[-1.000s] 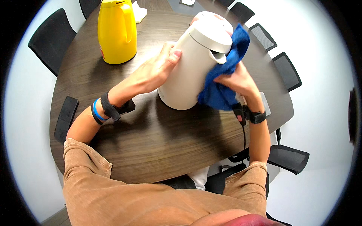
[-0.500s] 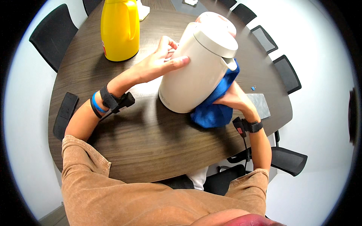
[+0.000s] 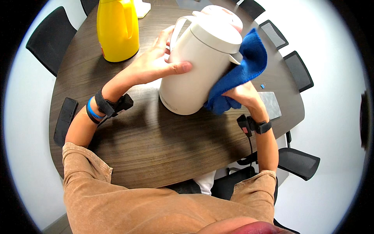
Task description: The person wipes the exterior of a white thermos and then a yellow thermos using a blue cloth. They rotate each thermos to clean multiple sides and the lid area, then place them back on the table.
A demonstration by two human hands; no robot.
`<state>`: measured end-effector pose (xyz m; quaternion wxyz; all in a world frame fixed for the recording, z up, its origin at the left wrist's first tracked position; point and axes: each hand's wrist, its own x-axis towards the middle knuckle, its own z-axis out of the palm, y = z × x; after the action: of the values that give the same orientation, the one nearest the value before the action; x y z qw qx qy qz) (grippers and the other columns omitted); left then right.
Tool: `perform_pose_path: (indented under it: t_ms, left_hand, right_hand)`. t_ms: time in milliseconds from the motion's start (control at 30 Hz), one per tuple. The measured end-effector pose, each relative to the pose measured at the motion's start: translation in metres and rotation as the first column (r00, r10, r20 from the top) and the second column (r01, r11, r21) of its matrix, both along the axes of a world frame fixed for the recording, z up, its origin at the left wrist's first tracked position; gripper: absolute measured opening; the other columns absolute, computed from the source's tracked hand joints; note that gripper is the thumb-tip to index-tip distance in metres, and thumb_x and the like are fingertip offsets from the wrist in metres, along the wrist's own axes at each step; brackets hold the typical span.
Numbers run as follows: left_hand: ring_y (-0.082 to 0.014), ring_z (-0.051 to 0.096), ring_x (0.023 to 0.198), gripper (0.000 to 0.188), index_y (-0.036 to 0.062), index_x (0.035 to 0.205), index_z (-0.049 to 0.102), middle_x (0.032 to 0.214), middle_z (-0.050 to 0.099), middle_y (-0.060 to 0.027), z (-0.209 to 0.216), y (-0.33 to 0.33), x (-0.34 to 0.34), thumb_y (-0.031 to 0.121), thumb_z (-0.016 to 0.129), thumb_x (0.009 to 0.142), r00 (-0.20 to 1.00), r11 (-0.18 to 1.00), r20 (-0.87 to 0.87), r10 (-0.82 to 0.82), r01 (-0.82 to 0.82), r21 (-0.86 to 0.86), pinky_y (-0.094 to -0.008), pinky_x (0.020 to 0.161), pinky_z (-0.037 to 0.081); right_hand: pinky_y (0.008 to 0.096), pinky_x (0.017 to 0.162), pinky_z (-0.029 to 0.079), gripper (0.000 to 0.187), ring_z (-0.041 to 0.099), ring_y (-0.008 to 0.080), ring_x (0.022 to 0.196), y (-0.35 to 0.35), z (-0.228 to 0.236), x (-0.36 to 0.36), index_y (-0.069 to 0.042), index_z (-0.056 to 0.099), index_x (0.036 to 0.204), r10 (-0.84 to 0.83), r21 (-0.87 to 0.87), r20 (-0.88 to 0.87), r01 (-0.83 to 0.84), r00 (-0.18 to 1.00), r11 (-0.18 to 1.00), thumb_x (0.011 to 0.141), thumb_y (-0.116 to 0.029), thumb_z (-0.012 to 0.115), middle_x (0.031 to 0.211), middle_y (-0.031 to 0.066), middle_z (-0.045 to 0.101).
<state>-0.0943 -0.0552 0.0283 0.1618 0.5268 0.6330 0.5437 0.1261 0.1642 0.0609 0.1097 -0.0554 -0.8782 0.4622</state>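
A white thermos jug [image 3: 194,74] stands on the table before me, its looped handle on the left and its spout to the right. My left hand [image 3: 157,66] grips its left side, the thumb pressed on the body and the fingers behind, near the handle. In my right hand [image 3: 245,94] is a blue cloth [image 3: 239,78], held against the jug's right side below the spout. One end of the cloth sticks up past the lid. My right fingers are mostly hidden by the cloth.
A yellow thermos jug [image 3: 116,35] stands at the far left. Behind the white jug, a pink rounded thing [image 3: 224,16] shows in part. A grey flat piece [image 3: 271,104] and a blue scrap [image 3: 263,86] lie at right; a black flat object [image 3: 65,121] lies at left. Chairs surround the table.
The cloth and my right hand have moved up along the jug's right side, and a cloth end now flares upward. The jug's handle has come into clearer view, my left hand still on the jug.
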Motion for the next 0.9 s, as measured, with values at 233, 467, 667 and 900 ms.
perform_pose_path:
  t_ms: [233, 467, 667, 900]
  left_hand:
    - [-0.0415, 0.059, 0.134, 0.134, -0.0034, 0.159, 0.021, 0.141, 0.054, -0.0347, 0.003, -0.001, 0.002, 0.075, 0.084, 0.071, 1.0, 0.998, 0.004, 0.03, -0.03, 0.047, -0.0499, 0.111, 0.049]
    - [-0.0407, 0.061, 0.128, 0.134, -0.0115, 0.149, 0.028, 0.134, 0.055, -0.0315, 0.0, 0.0, 0.005, 0.076, 0.087, 0.066, 0.989, 0.984, -0.06, 0.134, -0.126, 0.124, -0.0471, 0.109, 0.051]
    - [-0.0407, 0.062, 0.126, 0.135, -0.0132, 0.148, 0.026, 0.13, 0.056, -0.0302, 0.002, -0.001, 0.008, 0.079, 0.084, 0.068, 0.984, 0.986, -0.121, 0.134, -0.12, 0.112, -0.0454, 0.105, 0.054]
    - [-0.041, 0.064, 0.123, 0.137, -0.0134, 0.15, 0.024, 0.128, 0.056, -0.0296, -0.002, 0.001, 0.01, 0.081, 0.081, 0.07, 0.964, 0.979, -0.189, 0.188, -0.168, 0.115, -0.0454, 0.103, 0.055]
  right_hand:
    - [0.047, 0.121, 0.041, 0.098, 0.054, 0.0296, 0.14, 0.009, -0.06, 0.023, -0.004, 0.048, 0.153, 0.059, 0.245, -0.03, -0.05, 0.998, 0.968, 0.074, -0.03, 0.099, 0.151, 0.0163, 0.057]
    - [0.0463, 0.12, 0.042, 0.087, 0.052, 0.0293, 0.142, 0.052, -0.026, 0.012, -0.007, 0.046, 0.155, -0.019, 0.137, -0.29, 0.061, 0.957, 0.989, 0.082, -0.021, 0.091, 0.152, 0.0148, 0.056]
    - [0.047, 0.12, 0.041, 0.084, 0.052, 0.0301, 0.142, 0.056, -0.025, 0.003, -0.008, 0.047, 0.155, 0.053, 0.245, -0.222, 0.003, 0.973, 0.97, 0.083, -0.021, 0.09, 0.152, 0.0145, 0.056]
    - [0.0463, 0.124, 0.036, 0.089, 0.042, 0.0324, 0.149, 0.027, -0.085, 0.017, -0.005, 0.04, 0.159, 0.217, 0.324, -0.064, -0.186, 0.974, 0.928, 0.084, -0.019, 0.087, 0.16, 0.0205, 0.045]
